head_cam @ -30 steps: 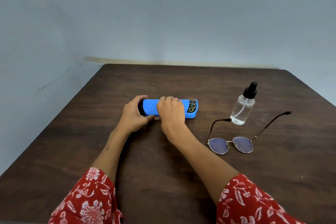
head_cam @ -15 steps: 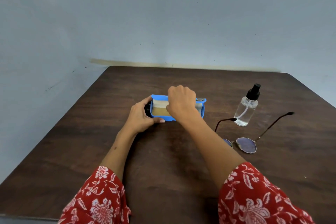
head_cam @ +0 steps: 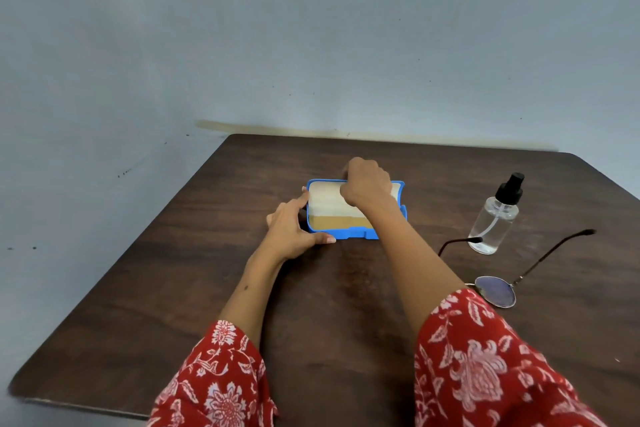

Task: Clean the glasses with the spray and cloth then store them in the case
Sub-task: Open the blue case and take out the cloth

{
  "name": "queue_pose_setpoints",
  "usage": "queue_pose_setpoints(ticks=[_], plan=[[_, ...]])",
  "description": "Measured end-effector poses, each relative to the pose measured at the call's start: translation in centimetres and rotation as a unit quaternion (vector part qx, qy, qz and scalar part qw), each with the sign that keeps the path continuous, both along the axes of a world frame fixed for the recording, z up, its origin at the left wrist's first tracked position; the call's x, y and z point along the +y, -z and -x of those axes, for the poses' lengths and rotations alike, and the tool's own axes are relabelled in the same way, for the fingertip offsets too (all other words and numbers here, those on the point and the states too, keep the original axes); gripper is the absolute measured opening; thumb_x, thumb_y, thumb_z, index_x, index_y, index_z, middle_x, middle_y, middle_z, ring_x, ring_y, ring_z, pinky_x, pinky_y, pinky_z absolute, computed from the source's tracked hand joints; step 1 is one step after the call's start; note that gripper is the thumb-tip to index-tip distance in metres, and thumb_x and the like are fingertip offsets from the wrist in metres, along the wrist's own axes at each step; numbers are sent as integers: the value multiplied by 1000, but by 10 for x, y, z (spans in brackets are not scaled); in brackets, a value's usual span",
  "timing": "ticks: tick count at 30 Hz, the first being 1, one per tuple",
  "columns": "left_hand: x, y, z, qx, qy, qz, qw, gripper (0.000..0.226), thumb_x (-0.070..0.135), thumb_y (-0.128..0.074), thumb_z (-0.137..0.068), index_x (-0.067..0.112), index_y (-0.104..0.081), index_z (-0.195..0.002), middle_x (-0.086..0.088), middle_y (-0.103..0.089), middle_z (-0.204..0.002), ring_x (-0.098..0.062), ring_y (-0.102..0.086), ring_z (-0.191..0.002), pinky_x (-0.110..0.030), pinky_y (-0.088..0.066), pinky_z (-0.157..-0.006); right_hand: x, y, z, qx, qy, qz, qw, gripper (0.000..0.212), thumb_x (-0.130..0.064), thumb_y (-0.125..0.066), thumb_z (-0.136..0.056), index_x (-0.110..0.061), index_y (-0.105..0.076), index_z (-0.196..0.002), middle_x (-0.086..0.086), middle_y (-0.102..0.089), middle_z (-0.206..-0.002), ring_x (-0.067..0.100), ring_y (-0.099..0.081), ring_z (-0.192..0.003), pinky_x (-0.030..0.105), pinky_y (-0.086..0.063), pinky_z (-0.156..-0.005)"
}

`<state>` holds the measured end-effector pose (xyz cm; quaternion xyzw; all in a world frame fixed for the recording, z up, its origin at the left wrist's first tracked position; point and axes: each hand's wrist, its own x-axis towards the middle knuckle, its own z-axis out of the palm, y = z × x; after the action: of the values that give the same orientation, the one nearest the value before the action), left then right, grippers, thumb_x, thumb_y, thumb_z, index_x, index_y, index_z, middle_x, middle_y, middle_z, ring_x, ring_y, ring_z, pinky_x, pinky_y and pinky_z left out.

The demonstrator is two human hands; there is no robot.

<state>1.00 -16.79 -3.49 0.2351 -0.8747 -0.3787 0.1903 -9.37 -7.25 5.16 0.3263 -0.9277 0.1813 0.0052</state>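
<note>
A blue glasses case (head_cam: pixel 353 234) lies open in the middle of the table, its lid tipped back and a pale and tan lining showing inside. My left hand (head_cam: pixel 292 230) grips the case's left end. My right hand (head_cam: pixel 367 184) is closed on the top edge of the raised lid. Round-lensed glasses (head_cam: pixel 495 291) with open temples lie to the right, partly hidden behind my right sleeve. Just beyond them stands a clear spray bottle (head_cam: pixel 495 222) with a black nozzle. I see no separate cloth.
The dark wooden table (head_cam: pixel 346 305) meets a blue-grey wall at the back. Its left edge and rounded near-left corner are in view. Red floral sleeves cover both my forearms near the bottom.
The case went from shut to fully open: my right hand lifted the lid up and back while my left hand held the left end. The view shifted slightly, hiding one lens behind my sleeve.
</note>
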Motion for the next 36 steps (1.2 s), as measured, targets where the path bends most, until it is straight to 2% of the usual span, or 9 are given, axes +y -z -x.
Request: queue_pose_setpoints(ticks=[3,6,8,12,18,21,23,26,36], plan=[[0,1,1,7,-11,5,1000,105,39,-84,-62,23,-24,-147,-1,-47,-138,-18,-33,-128,-23,-13,-90,11,3,-8,79,22,34,996,33,-8,-56,-80,-12,-58,-113,11,-55,-116,30,-46,-110,35,-37,-89],[0,2,1,7,-16,11,1000,105,40,-83,-63,23,-24,-147,0,-45,-139,-16,-30,-129,-23,-12,-92,30,1,-17,127,107,131,977,23,-13,-54,-81,-11,-62,-103,10,-58,-107,29,-50,-102,34,-39,-74],[0,2,1,8,-21,18,1000,104,41,-83,-63,24,-24,-147,1,-45,-140,-15,-31,-128,-23,-12,-92,40,1,-16,86,143,116,979,18,-14,-55,-82,-11,-64,-98,9,-63,-100,29,-57,-95,30,-37,-65],[2,1,0,5,-33,22,999,104,43,-82,-63,23,-24,-147,2,-46,-136,-15,-30,-128,-22,-11,-93,50,7,-12,7,150,8,989,20,-12,-59,-82,-10,-56,-102,9,-61,-107,30,-58,-100,29,-37,-67],[4,-2,-1,10,-40,33,999,104,43,-83,-63,20,-25,-147,1,-49,-136,-17,-33,-130,-21,-10,-94,44,22,-8,-12,134,-59,989,25,-8,-55,-83,-13,-58,-107,7,-61,-113,26,-57,-106,29,-36,-69],[5,-3,-1,11,-49,37,998,104,42,-83,-63,20,-25,-147,0,-48,-139,-20,-31,-132,-24,-11,-101,40,27,-8,-18,129,-81,988,23,-9,-55,-83,-14,-58,-106,5,-61,-109,25,-57,-102,29,-37,-68],[4,-3,-1,8,-53,39,998,103,42,-82,-64,21,-24,-147,0,-48,-139,-21,-30,-132,-30,-10,-108,37,29,-9,-20,128,-88,988,23,-11,-56,-84,-15,-58,-107,4,-61,-110,23,-56,-103,29,-36,-68],[4,-4,-3,5,-55,37,998,102,42,-82,-65,23,-24,-147,-1,-48,-138,-22,-29,-131,-35,-9,-111,35,30,-10,-28,134,-82,987,23,-12,-56,-84,-15,-59,-107,5,-60,-113,23,-55,-105,29,-35,-70],[4,-5,-3,0,-56,36,998,102,42,-81,-66,23,-23,-148,-2,-49,-138,-23,-28,-134,-36,-8,-111,34,27,-9,-75,157,-26,984,27,-7,-56,-85,-9,-57,-112,8,-59,-116,26,-56,-108,30,-37,-70]])
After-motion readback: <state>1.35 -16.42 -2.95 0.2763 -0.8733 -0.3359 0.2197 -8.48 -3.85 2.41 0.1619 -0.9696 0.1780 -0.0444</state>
